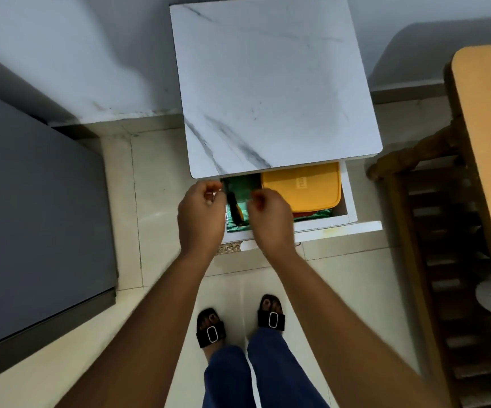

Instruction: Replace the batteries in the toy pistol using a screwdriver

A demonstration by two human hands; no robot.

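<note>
Step in hand looks like the fetch stage: person stands at a small marble-top cabinet (268,83) w/ its drawer (351,201) pulled open at 6 o'clock of the top, both hands over the drawer's left part. Left hand (201,213) sits at 9 o'clock of the opening, fingers curled, something small and pale seems pinched at the fingertips, but too blurred to name. Right hand (270,219) is just beside it at 3 o'clock, fingers curled too; can't tell if it holds anything. Hands are apart, w/ a dark long object (234,207) lying between them on green lining (240,187), poss. a screwdriver or part of the toy, can't say. Toy pistol itself not identifiable in view; prob. in the drawer or elsewhere. Yellow lidded box (303,187) fills the drawer's right side at 3 o'clock of the hands. Judged progress: very early, nothing opened yet. Next move calls for getting a firm hold on the tool/toy in a cramped drawer, lifting clear of the overhanging top, then carrying to a work surface.
</note>
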